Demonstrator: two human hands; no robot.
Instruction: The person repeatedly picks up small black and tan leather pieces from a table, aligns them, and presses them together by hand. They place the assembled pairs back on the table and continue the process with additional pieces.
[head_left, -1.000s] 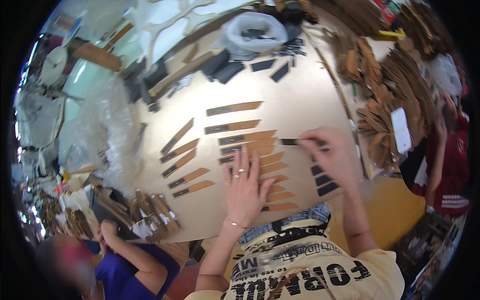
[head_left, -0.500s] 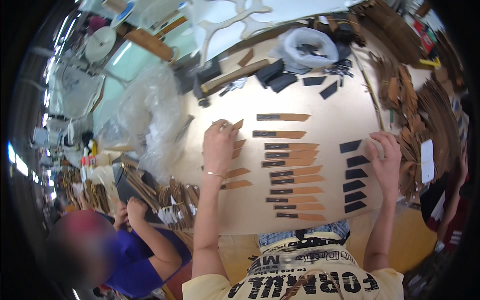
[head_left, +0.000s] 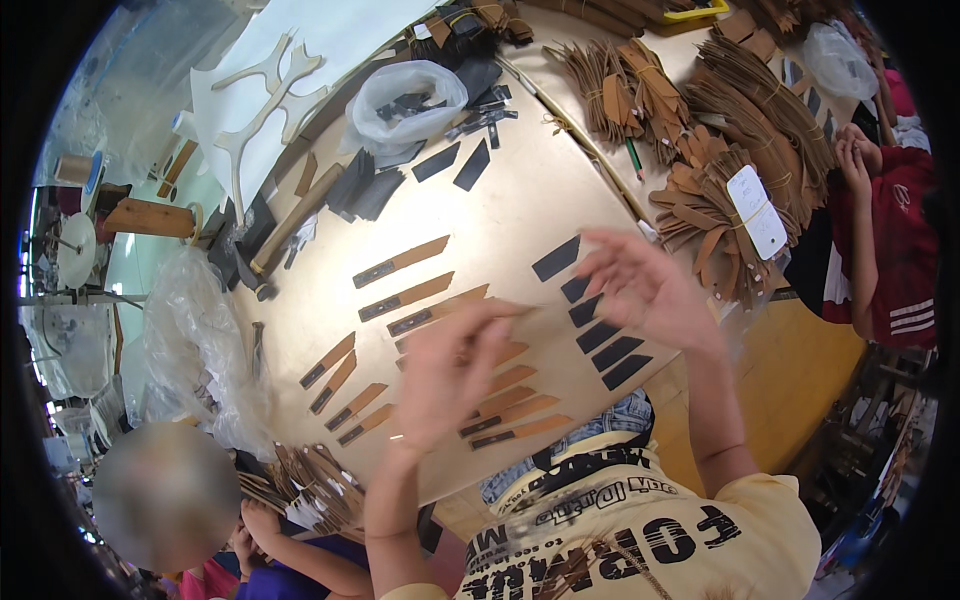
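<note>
My left hand (head_left: 448, 378) is blurred by motion over a column of tan leather strips with black ends (head_left: 512, 410) lying on the pale worktable (head_left: 520, 200). A tan strip tip shows at its fingertips; whether it is gripped I cannot tell. My right hand (head_left: 648, 287) hovers with fingers spread and nothing in it, just right of a row of black parallelogram pieces (head_left: 600, 335). Two more tan strips (head_left: 400, 262) lie farther up the table. A second group of strips (head_left: 340, 390) lies to the left.
Bundles of tied brown strips (head_left: 720, 130) pile up at the far right. A plastic bag with black pieces (head_left: 410, 95) and loose black pieces (head_left: 455, 165) sit at the back. One person (head_left: 300, 545) works at the lower left, another in a red sleeve (head_left: 890, 240) at the right.
My left hand has moved from the left group of strips to the centre column. My right hand has lifted from the black pieces at the table's near edge and spread its fingers.
</note>
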